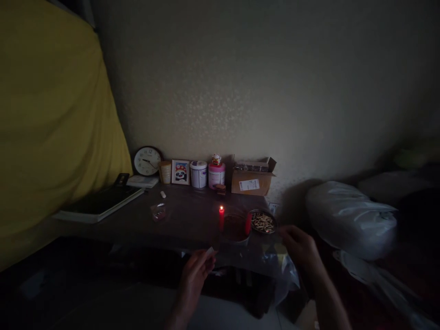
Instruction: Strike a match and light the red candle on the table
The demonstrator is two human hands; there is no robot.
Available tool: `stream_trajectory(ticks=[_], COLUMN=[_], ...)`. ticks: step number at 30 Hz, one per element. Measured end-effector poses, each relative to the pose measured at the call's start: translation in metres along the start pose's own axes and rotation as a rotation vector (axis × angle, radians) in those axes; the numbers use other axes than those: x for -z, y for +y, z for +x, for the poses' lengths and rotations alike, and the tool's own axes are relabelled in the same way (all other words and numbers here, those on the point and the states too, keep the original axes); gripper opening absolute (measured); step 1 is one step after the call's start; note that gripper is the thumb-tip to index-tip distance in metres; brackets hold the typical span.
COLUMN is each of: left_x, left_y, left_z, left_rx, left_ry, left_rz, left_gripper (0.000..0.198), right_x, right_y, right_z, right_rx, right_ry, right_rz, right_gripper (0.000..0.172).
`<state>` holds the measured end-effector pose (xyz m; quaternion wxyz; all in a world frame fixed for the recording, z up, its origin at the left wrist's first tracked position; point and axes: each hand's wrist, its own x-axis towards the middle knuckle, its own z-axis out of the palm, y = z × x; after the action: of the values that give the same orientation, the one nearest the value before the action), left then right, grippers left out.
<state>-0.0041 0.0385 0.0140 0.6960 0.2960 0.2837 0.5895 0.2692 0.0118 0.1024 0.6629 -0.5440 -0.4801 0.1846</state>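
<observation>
A lit red candle (221,220) stands upright at the left side of a round dark tray (236,234); a second red candle (248,224), with no flame showing, stands at its right side. Beside it is a round dish (252,214) full of matchsticks (263,222). My left hand (198,269) is in front of the table's near edge, closed on a small pale object that looks like a matchbox. Just right of the dish, my right hand (299,245) has its fingers pinched together; what they hold, if anything, is too dark to make out.
Along the wall on the dark table (192,215) are a clock (147,160), a panda picture (180,172), two tins (199,175) and a cardboard box (252,179). A yellow curtain (58,114) hangs left. White plastic bags (350,217) lie right.
</observation>
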Motion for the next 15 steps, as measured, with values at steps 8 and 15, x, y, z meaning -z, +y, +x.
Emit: stream_trajectory(ticks=[8,15], left_x=[-0.001,-0.002], left_y=[-0.001,-0.001], left_z=[0.000,0.001], left_rx=[0.005,0.029], left_ry=[-0.002,0.031], left_rz=[0.032,0.026], left_gripper=[0.025,0.029], right_x=[0.002,-0.002], right_y=[0.031,0.040], right_z=[0.005,0.007], right_rx=[-0.142,-0.132], right_ry=[-0.113,-0.046], right_rz=[0.192,0.026], right_gripper=[0.023,0.018])
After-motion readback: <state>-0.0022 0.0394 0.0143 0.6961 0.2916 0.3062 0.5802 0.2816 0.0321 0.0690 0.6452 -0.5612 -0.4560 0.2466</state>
